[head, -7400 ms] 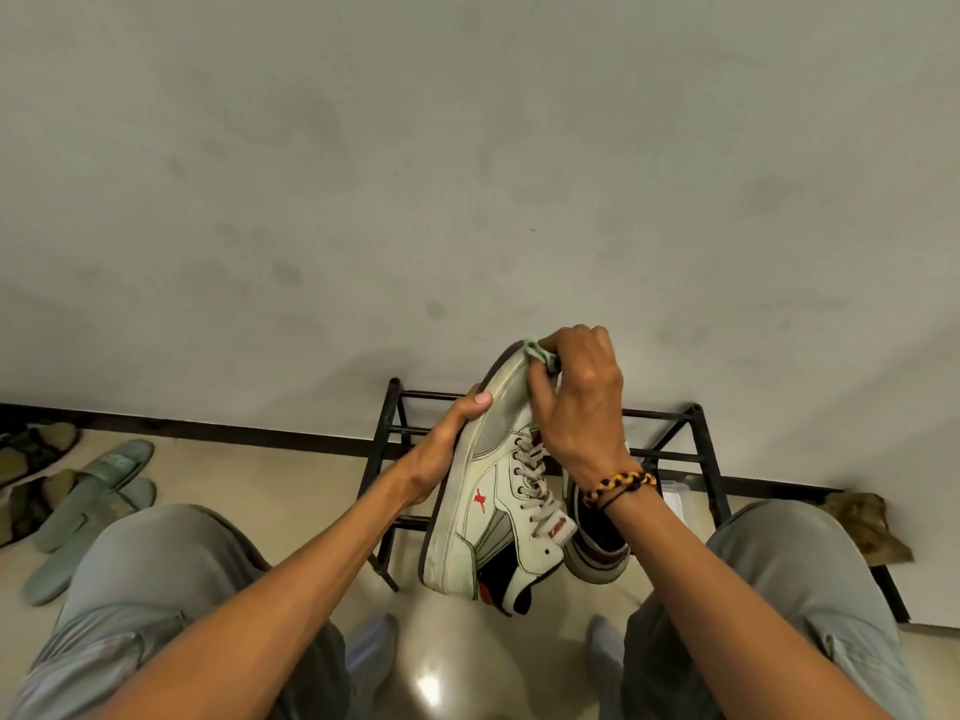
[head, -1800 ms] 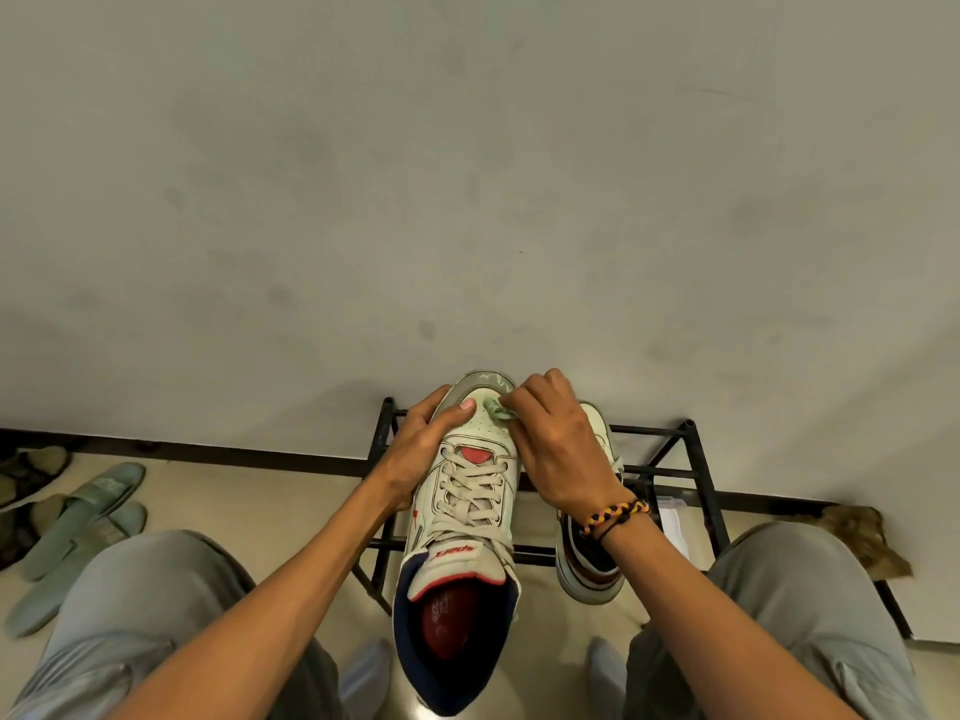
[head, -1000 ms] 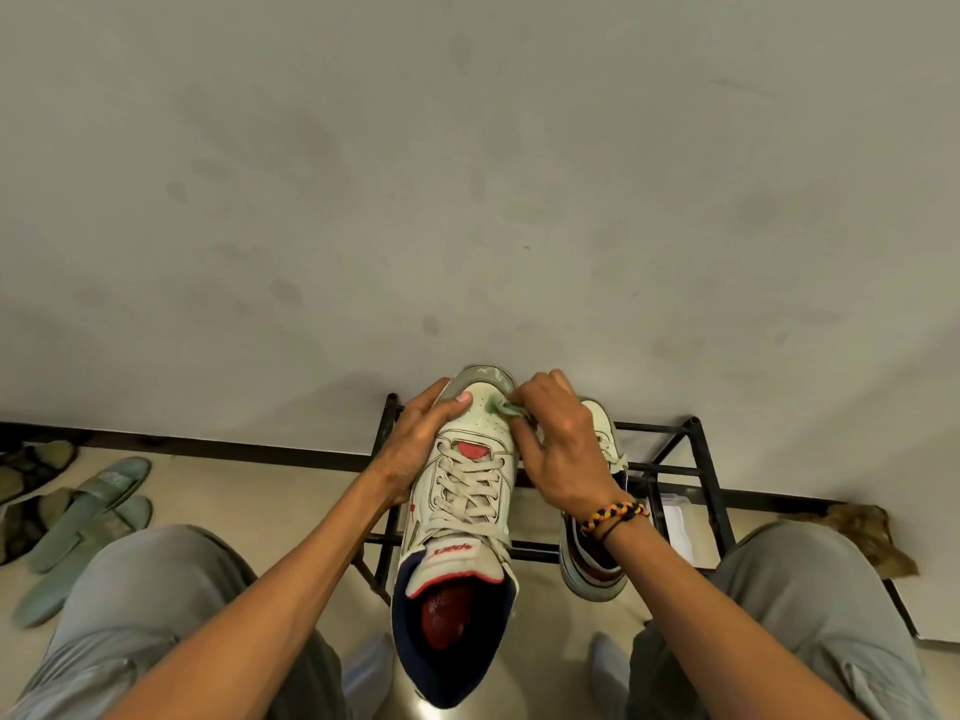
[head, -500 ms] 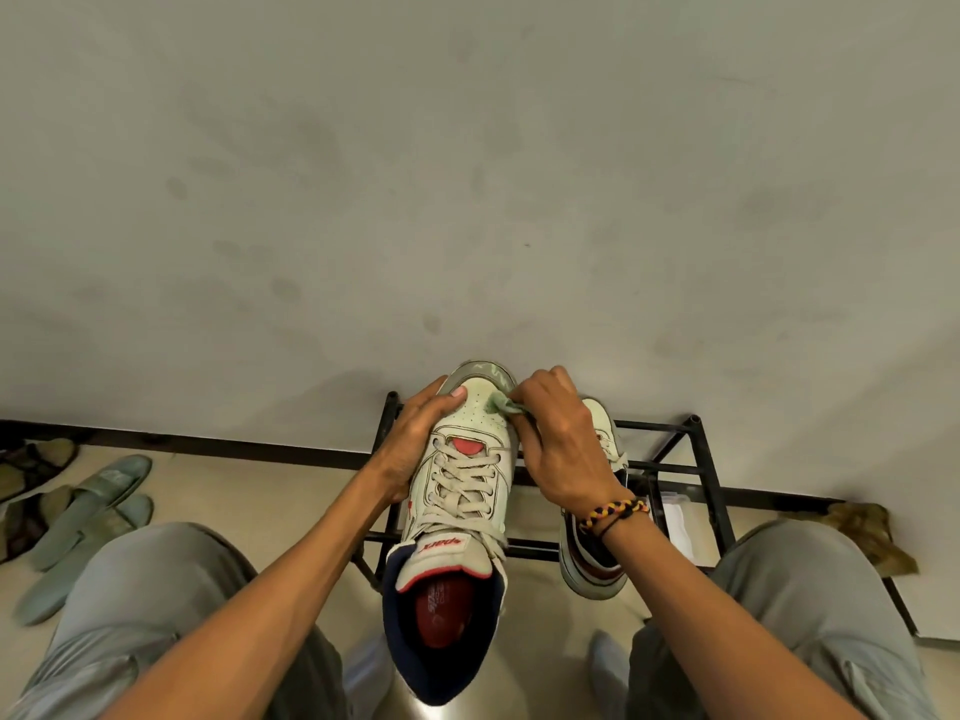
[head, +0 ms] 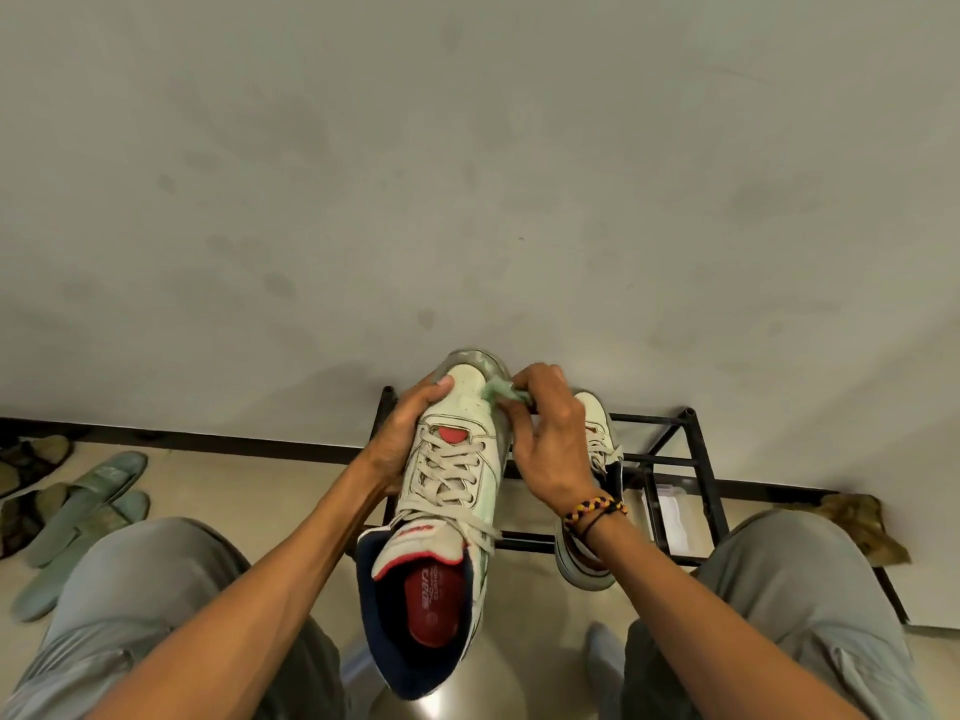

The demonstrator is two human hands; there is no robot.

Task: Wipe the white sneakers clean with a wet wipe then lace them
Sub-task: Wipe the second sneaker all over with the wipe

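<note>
A white laced sneaker (head: pixel 447 475) with a red insole and navy collar is held up in front of me, toe away, opening toward me. My left hand (head: pixel 402 433) grips its left side, thumb lying on the toe cap. My right hand (head: pixel 545 439) pinches a crumpled pale green wet wipe (head: pixel 501 392) against the right edge of the toe. The second white sneaker (head: pixel 592 485) sits on the black rack behind my right hand, partly hidden by the hand and wrist.
A black metal shoe rack (head: pixel 691 459) stands against the wall ahead. Green slippers (head: pixel 83 517) and dark sandals (head: pixel 26 459) lie on the floor at left. A brown cloth (head: pixel 862 522) lies at right. My knees frame the sneaker.
Long ago the sneaker was turned on its side; it is now top-up. Over the last second the wipe has shifted slightly along the right side of the toe cap. The left hand's grip is unchanged.
</note>
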